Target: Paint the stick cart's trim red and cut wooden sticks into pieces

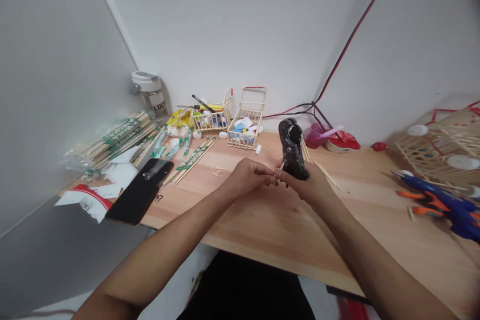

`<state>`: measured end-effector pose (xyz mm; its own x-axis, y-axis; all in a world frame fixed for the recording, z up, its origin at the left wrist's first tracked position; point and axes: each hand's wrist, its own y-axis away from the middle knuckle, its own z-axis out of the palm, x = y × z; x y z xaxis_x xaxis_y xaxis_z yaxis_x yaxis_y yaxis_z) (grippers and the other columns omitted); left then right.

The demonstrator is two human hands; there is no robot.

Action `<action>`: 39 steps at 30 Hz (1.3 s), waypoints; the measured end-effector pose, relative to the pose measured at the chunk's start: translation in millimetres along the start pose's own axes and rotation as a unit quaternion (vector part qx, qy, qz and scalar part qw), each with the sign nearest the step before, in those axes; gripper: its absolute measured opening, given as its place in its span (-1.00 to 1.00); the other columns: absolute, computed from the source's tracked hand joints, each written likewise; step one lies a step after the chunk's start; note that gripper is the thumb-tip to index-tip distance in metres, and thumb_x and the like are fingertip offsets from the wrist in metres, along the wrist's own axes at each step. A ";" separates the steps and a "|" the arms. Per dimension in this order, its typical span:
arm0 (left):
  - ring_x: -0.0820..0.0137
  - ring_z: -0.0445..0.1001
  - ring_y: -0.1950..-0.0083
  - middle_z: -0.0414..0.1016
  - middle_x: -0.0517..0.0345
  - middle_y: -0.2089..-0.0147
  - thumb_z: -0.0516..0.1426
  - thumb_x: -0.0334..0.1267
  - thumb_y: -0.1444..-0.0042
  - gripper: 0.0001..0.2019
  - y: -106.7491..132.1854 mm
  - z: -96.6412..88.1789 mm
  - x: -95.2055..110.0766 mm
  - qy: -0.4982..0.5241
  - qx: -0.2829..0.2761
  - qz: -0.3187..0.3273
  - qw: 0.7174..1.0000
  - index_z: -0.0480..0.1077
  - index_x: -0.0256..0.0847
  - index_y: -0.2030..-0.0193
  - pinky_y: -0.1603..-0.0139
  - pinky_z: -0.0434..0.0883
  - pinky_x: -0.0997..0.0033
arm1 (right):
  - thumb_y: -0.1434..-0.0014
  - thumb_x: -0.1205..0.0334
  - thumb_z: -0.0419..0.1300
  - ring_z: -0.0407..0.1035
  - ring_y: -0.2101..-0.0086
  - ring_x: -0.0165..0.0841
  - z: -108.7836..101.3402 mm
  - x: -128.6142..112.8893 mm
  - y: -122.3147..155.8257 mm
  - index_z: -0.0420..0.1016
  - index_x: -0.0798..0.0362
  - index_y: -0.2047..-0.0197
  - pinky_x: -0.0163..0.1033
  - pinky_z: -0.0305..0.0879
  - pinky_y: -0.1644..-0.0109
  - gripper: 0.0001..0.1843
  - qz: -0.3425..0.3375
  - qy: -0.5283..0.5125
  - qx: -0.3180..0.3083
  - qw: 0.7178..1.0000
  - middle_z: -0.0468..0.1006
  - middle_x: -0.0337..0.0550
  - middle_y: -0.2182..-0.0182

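Note:
My right hand [305,182] is closed around black pliers [292,147], whose rounded, worn head points up and away from me. The thumb and fingertips of that hand also meet a thin wooden stick [281,167], mostly hidden by the fingers. From the left, my left hand [250,176] comes up to it with its fingers pinched together, its tips at the stick's lower end. Both hands are just above the wooden table [255,225]. Behind the right hand lie several loose sticks [328,176].
Small stick-built carts [243,142] with plastic bits stand at the back. To the left are a black phone [137,195], bagged chopsticks [112,142] and a jar [152,97]. At right lie a blue glue gun [442,200], a red-filled bowl [342,142] and stick-built baskets [431,152].

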<state>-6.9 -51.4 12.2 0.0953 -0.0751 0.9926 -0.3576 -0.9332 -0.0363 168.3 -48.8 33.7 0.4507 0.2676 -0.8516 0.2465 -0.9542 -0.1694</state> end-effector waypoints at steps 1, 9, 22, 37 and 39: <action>0.38 0.53 0.31 0.62 0.02 0.34 0.24 -0.23 0.04 -0.80 0.4 -0.2 -0.7 -0.018 0.005 0.004 1.000 0.60 -0.32 0.34 0.23 0.40 0.48 | -0.02 0.09 0.24 0.42 0.47 -0.31 0.9 0.4 0.7 0.45 0.04 0.32 -0.23 0.28 0.35 -0.79 -0.002 0.008 0.000 1.000 0.53 -0.25 0.53; 0.38 0.49 0.30 0.60 0.14 0.33 0.18 -0.40 0.05 -0.84 7.0 1.5 -9.2 -0.204 0.057 0.069 0.975 0.61 -0.21 0.37 0.25 0.36 0.49 | -0.12 0.15 0.16 0.42 0.37 -0.30 9.9 5.7 8.0 0.46 0.00 0.36 -0.27 0.23 0.29 -0.87 -0.091 0.129 -0.019 0.987 0.55 -0.24 0.42; 0.35 0.46 0.26 0.56 0.11 0.38 0.18 -0.43 0.05 -0.88 9.1 6.3 -12.0 -0.252 0.071 0.106 0.959 0.57 -0.24 0.42 0.20 0.34 0.45 | -0.09 0.14 0.17 0.45 0.32 -0.26 10.1 12.6 6.3 0.49 -0.01 0.33 -0.22 0.28 0.23 -0.86 -0.066 0.122 -0.027 0.990 0.58 -0.21 0.37; 0.32 0.53 0.19 0.62 -0.01 0.24 0.25 -0.11 0.03 -0.73 12.6 -6.2 9.6 0.033 -0.096 -0.031 0.994 0.59 -0.31 0.32 0.11 0.37 0.41 | 0.09 0.01 0.36 0.42 0.50 -0.35 -4.5 3.5 7.4 0.51 0.09 0.29 -0.31 0.31 0.50 -0.64 0.122 -0.168 -0.064 0.976 0.53 -0.18 0.51; 0.37 0.51 0.25 0.61 0.03 0.29 0.27 -0.11 0.05 -0.73 12.9 -5.5 10.7 0.036 -0.091 -0.043 0.994 0.59 -0.30 0.33 0.18 0.36 0.44 | 0.08 0.01 0.36 0.42 0.49 -0.34 -4.0 6.6 6.8 0.50 0.09 0.29 -0.29 0.33 0.47 -0.64 0.123 -0.175 -0.070 0.974 0.52 -0.18 0.51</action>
<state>-15.5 -62.4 23.0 0.0686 0.0343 0.9971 -0.5139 -0.8554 0.0648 176.4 -53.0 29.0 0.1961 -0.0519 -0.9792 0.2947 -0.9493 0.1094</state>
